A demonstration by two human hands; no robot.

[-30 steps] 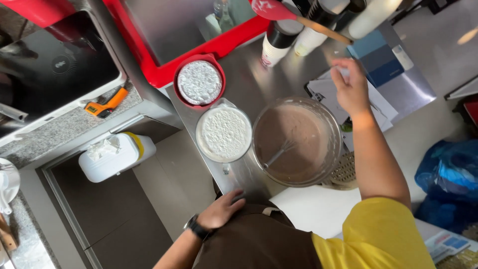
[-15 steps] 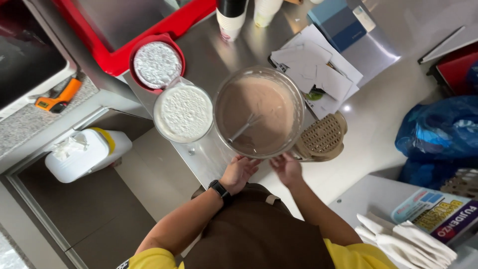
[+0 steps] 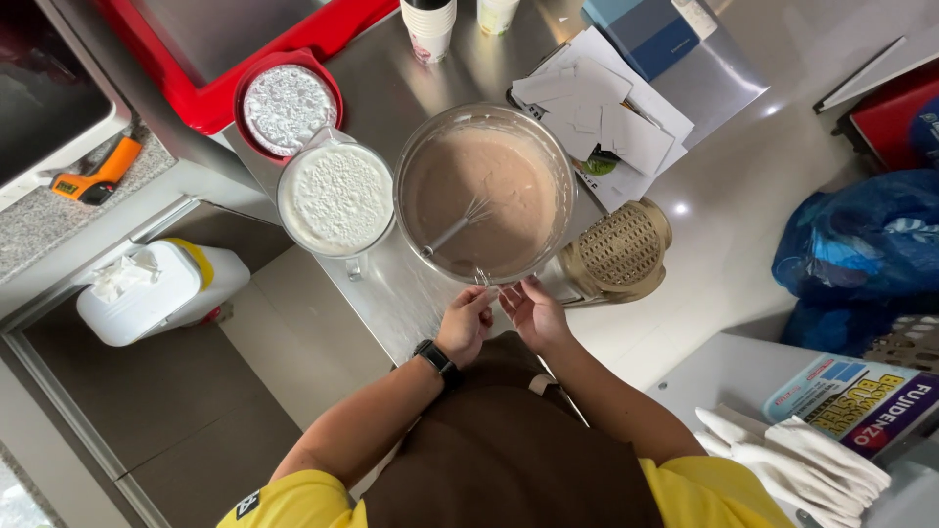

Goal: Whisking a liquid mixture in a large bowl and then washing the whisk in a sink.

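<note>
A glass mixing bowl (image 3: 560, 156) of light brown batter stands on the steel counter (image 3: 391, 293). A wire whisk (image 3: 455, 230) lies in the batter, and its handle end rests on the near rim. My left hand (image 3: 468, 323), with a black watch on the wrist, has curled fingers right at that handle end; a grip cannot be made out. My right hand (image 3: 533, 311) is beside it at the rim, fingers apart and holding nothing. A brown apron (image 3: 509, 460) covers my front.
A glass jug of white flour (image 3: 335, 198) and a red bowl of white powder (image 3: 289, 106) stand left of the bowl. A beige perforated container (image 3: 618, 249) lies on the right. Loose papers (image 3: 606, 117), cups (image 3: 428, 24), a red tray (image 3: 225, 98), a blue bag (image 3: 861, 244) and white gloves (image 3: 792, 460) surround them.
My right hand came back from the papers at the far side to the bowl's near rim. My left hand rose from the apron to the rim beside it.
</note>
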